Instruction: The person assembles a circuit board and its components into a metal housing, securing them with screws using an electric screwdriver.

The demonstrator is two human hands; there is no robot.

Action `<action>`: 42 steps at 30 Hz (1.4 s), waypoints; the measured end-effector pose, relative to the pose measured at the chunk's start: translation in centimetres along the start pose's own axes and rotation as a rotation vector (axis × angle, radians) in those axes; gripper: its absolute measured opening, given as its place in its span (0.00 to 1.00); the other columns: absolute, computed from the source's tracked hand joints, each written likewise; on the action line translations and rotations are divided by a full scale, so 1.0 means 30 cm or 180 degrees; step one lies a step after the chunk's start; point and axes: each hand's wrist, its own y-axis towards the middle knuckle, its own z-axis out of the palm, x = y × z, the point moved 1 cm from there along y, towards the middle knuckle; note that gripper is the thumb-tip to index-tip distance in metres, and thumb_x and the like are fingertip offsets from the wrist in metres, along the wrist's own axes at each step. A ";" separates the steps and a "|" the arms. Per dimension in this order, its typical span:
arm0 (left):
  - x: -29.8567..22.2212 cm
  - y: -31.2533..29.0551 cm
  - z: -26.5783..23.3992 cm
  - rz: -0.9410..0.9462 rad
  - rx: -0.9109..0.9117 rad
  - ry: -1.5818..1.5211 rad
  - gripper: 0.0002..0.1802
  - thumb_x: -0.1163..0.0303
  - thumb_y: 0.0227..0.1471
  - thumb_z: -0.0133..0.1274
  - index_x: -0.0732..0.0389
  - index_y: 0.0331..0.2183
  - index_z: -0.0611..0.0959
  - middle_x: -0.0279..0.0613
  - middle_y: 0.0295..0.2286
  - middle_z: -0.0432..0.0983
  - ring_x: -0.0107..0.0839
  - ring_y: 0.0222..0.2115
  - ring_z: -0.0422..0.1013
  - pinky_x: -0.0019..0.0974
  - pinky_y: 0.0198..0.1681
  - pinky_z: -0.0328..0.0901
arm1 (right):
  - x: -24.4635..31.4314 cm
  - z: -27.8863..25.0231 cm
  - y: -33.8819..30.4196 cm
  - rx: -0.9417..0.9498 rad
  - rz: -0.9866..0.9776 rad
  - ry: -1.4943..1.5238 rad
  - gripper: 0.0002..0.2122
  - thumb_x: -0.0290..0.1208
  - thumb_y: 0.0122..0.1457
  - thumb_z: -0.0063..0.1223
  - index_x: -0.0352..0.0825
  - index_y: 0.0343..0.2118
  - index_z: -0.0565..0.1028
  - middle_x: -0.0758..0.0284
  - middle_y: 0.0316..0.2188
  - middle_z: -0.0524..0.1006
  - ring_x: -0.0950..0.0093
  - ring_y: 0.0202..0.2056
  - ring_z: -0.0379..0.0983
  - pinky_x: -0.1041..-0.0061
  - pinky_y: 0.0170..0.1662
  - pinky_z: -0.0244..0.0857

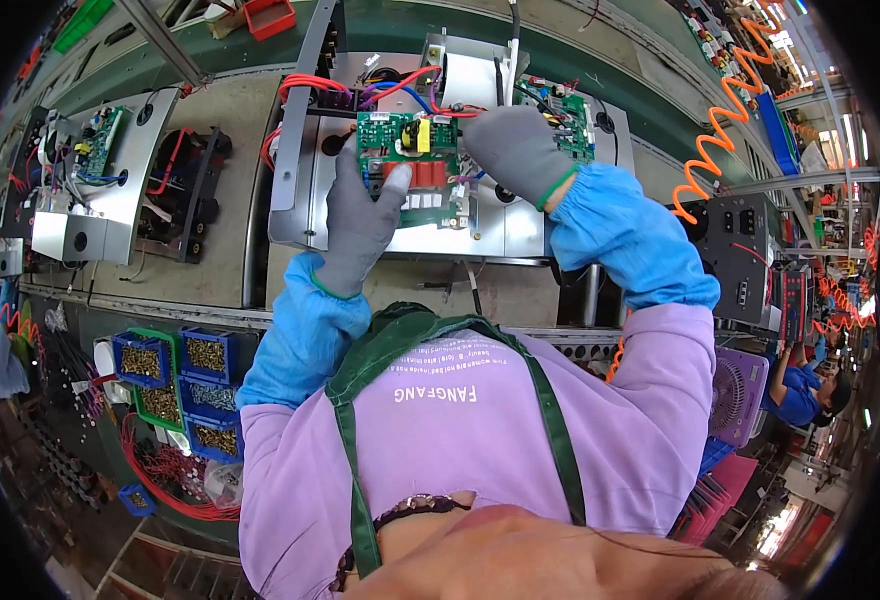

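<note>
Left hand: the gray-gloved left hand (360, 215) is holding the near-left side of the green circuit board (380, 135), its fingers closing along the left edge and its thumb resting on the red component block (428, 176).
Right hand: the gray-gloved right hand (518, 150) is bending over the board's right edge; its fingers are pointing down and away from view, so whether they are gripping anything cannot be told.
Circuit board: it is lying over the middle of the open metal chassis (305, 185), with a yellow transformer (423, 135) standing on its far half.
Chassis: it is resting on the gray tabletop (510, 290), in front of the person.
Wiring: red wires (310, 82) are looping over the chassis's far-left side.
Second board: another green board (575, 118) is sitting to the right, beyond the right hand.
Left side: a similar silver chassis (105, 235) is standing there with boards and wires.
Near left: blue bins (208, 376) are holding small metal fasteners (210, 353).
Far right: an orange coiled hose (705, 160) is hanging.
</note>
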 end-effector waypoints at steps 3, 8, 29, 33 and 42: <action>0.009 0.003 -0.005 0.0030 -0.0038 0.0192 0.31 0.59 0.51 0.55 0.63 0.52 0.64 0.46 0.38 0.73 0.34 0.37 0.72 0.35 0.42 0.66 | 0.015 -0.045 0.030 0.0457 0.0004 0.0086 0.05 0.28 0.46 0.53 0.37 0.23 0.80 0.63 0.24 0.78 0.67 0.29 0.78 0.67 0.29 0.70; 0.055 -0.021 -0.034 0.0014 0.0071 -0.0197 0.27 0.62 0.53 0.54 0.65 0.50 0.66 0.45 0.38 0.73 0.32 0.38 0.72 0.34 0.42 0.66 | -0.068 -0.120 -0.013 0.0845 -0.0193 0.0922 0.10 0.35 0.50 0.47 0.40 0.30 0.80 0.66 0.26 0.79 0.64 0.30 0.77 0.66 0.36 0.70; 0.047 -0.005 -0.034 -0.0102 0.0125 0.0090 0.29 0.58 0.53 0.54 0.66 0.50 0.65 0.46 0.37 0.73 0.32 0.37 0.71 0.34 0.41 0.66 | -0.043 -0.080 -0.075 -0.0498 -0.0863 0.0751 0.15 0.34 0.51 0.55 0.43 0.44 0.70 0.69 0.29 0.75 0.69 0.30 0.75 0.69 0.29 0.69; 0.055 -0.002 -0.032 -0.0208 0.0161 -0.0028 0.30 0.57 0.53 0.54 0.67 0.49 0.65 0.48 0.38 0.73 0.34 0.38 0.73 0.35 0.41 0.66 | -0.067 -0.069 -0.032 0.1226 -0.0227 -0.0393 0.14 0.29 0.56 0.49 0.44 0.46 0.71 0.69 0.28 0.75 0.71 0.31 0.78 0.70 0.27 0.70; 0.054 0.007 -0.035 -0.0090 0.0126 0.0321 0.30 0.58 0.53 0.54 0.67 0.50 0.65 0.48 0.38 0.73 0.34 0.37 0.73 0.35 0.41 0.66 | -0.120 -0.077 -0.086 0.0416 0.0173 -0.0100 0.08 0.31 0.53 0.51 0.43 0.37 0.75 0.70 0.35 0.72 0.70 0.27 0.76 0.67 0.27 0.71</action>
